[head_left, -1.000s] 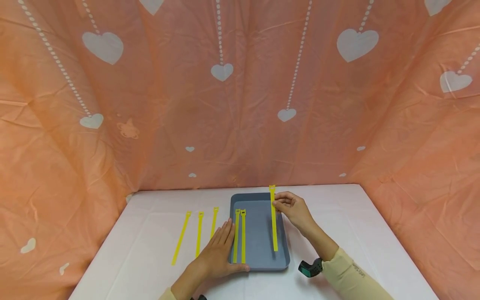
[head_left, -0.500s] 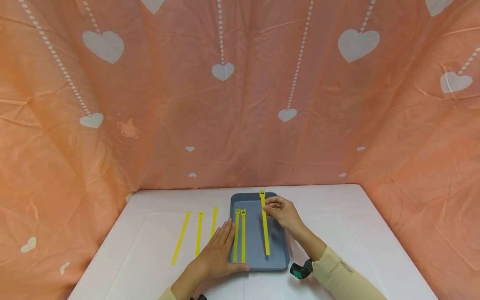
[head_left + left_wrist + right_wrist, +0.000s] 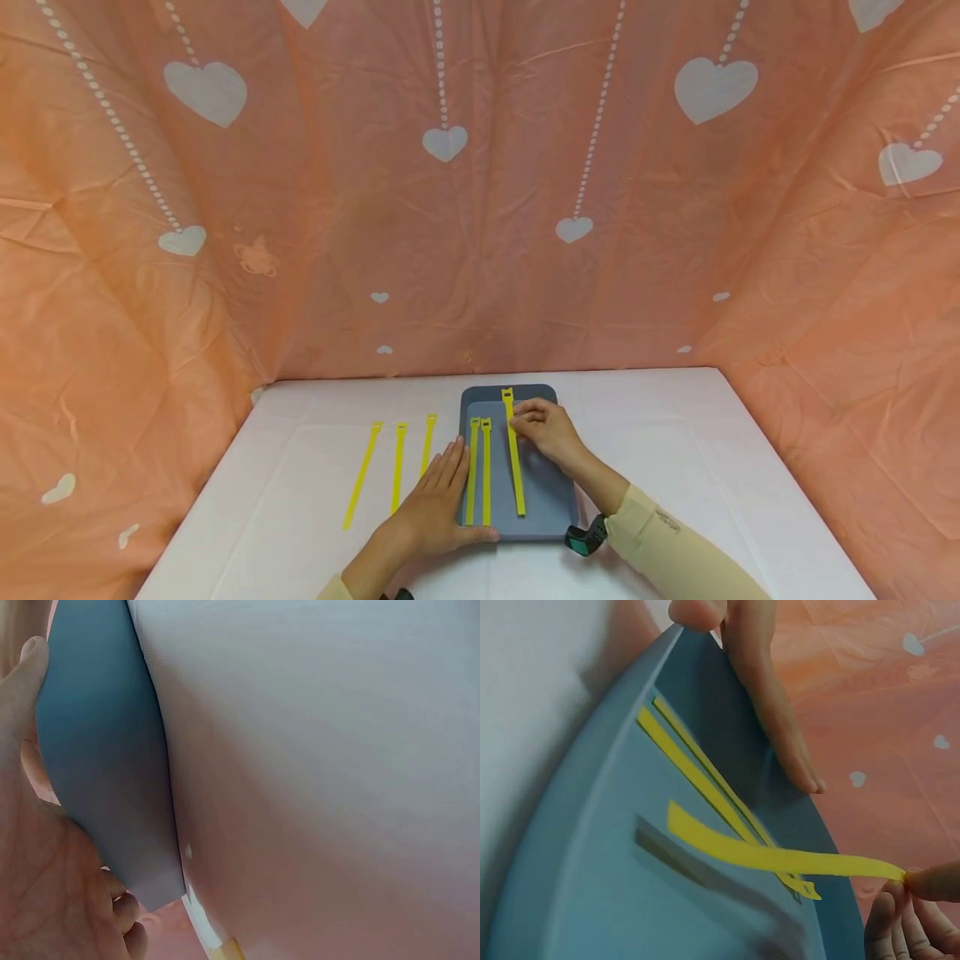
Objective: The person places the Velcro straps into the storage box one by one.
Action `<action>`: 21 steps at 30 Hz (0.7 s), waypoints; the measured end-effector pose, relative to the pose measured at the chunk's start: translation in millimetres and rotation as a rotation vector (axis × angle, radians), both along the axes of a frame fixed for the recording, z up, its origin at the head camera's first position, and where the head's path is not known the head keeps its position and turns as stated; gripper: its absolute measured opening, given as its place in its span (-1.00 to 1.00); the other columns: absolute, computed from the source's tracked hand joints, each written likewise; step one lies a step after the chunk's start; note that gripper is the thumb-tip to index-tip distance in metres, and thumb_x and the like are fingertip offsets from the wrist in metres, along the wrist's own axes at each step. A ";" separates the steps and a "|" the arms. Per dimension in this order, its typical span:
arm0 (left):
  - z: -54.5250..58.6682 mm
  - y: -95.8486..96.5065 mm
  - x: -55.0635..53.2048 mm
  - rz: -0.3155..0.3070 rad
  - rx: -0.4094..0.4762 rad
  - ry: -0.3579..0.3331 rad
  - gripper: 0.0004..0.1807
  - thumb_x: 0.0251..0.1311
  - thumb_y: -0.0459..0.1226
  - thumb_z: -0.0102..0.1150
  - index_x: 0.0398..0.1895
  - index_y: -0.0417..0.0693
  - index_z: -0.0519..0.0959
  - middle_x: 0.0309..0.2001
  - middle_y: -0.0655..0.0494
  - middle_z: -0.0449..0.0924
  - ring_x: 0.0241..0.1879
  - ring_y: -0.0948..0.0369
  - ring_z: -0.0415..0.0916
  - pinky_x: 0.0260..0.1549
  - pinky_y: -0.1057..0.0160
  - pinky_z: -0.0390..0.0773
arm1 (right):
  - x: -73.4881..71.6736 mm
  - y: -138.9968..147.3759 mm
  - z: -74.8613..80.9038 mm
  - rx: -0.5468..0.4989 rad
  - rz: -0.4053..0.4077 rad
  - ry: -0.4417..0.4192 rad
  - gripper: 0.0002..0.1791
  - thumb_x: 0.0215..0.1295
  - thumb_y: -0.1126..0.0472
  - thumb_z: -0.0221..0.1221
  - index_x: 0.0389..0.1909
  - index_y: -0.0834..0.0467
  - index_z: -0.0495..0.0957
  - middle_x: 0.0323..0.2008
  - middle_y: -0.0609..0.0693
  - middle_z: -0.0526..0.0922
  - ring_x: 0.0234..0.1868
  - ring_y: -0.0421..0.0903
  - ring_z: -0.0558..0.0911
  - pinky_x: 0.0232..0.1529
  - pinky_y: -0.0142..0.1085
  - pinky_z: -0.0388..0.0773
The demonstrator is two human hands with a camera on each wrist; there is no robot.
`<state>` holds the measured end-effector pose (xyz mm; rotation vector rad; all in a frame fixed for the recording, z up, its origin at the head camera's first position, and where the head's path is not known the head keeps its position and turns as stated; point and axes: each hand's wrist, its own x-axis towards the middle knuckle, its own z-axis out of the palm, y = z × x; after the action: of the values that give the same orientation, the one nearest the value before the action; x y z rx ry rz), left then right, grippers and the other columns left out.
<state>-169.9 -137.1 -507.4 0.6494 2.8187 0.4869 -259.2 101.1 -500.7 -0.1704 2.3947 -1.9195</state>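
My right hand (image 3: pixel 551 433) pinches a yellow cable tie (image 3: pixel 514 458) with a slotted head between thumb and fingertips. In the right wrist view the held tie hangs over the grey-blue tray (image 3: pixel 607 825), casting a shadow on its floor. Two more yellow ties, a left one (image 3: pixel 471 483) and a right one (image 3: pixel 487 479), lie side by side along the tray's left wall. With straight fingers against that wall's outside, my left hand (image 3: pixel 429 515) rests on the tray, its thumb at the front edge. The left wrist view shows the tray's outer wall (image 3: pixel 112 742) beside that hand.
Left of the tray on the white tabletop (image 3: pixel 675 433) lie three loose yellow ties: a left one (image 3: pixel 362 479), a middle one (image 3: pixel 398 471) and a right one (image 3: pixel 429 442), partly hidden by the left hand. An orange-pink curtain (image 3: pixel 480 267) with white hearts encloses the table.
My right hand has carried the yellow cable tie leftward over the tray and slightly nearer, towards the two lying ties. The left hand and the tray have stayed in place.
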 end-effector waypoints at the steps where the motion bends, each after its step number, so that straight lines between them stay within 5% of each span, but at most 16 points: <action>1: 0.3 0.1 0.3 0.003 0.002 0.001 0.47 0.14 0.55 0.23 0.76 -0.25 -0.16 0.77 -0.16 -0.34 0.74 -0.06 -0.30 0.67 -0.14 -0.07 | -0.4 -1.0 -1.3 0.000 0.004 0.000 -0.81 0.44 0.33 0.37 -0.02 0.32 0.68 -0.34 0.04 0.79 -0.37 0.05 0.74 -0.30 -0.16 0.73; 21: 1.0 0.0 0.8 0.001 -0.006 0.000 0.46 0.16 0.55 0.21 0.76 -0.24 -0.14 0.77 -0.17 -0.33 0.74 -0.05 -0.29 0.68 -0.13 -0.07 | -2.7 -11.9 -10.0 0.022 0.044 -0.072 -0.77 0.37 0.41 0.37 -0.02 0.41 0.63 -0.38 0.10 0.79 -0.51 -0.15 0.67 -0.37 -0.28 0.70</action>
<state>-169.1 -137.1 -506.5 0.6473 2.8189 0.4781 -261.9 89.2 -510.7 -0.1488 2.3453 -1.8467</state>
